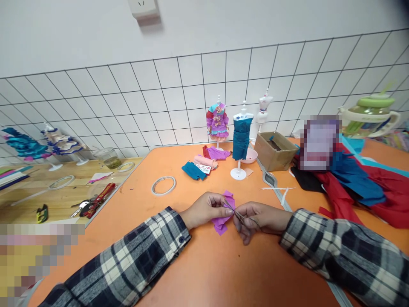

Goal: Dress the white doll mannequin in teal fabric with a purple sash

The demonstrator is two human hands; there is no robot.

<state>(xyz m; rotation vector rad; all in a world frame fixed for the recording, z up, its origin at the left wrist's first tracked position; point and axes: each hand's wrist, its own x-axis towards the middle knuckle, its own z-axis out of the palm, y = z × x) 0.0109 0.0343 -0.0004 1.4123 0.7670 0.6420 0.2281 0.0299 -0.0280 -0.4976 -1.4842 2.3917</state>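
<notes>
Above the orange table [191,264], my left hand [206,209] pinches a piece of purple crepe paper [220,224]. My right hand [263,216] is closed around a small pair of scissors [239,214], whose blades point left and lie against the paper by my left fingertips. Part of the paper is hidden behind my left fingers. Just beyond my hands stands a small dress form [240,136] wrapped in teal crepe paper. Rolls of teal paper [194,170] and pink paper [204,162] lie to its left.
A roll of white tape [163,186] lies left of my hands. Farther back are a dressed purple mannequin [218,121], a pink bowl [251,157] and a cardboard box [276,153]. Red paper [341,192] and blue paper [358,170] are heaped at right. Keys [83,207] lie on the wooden table.
</notes>
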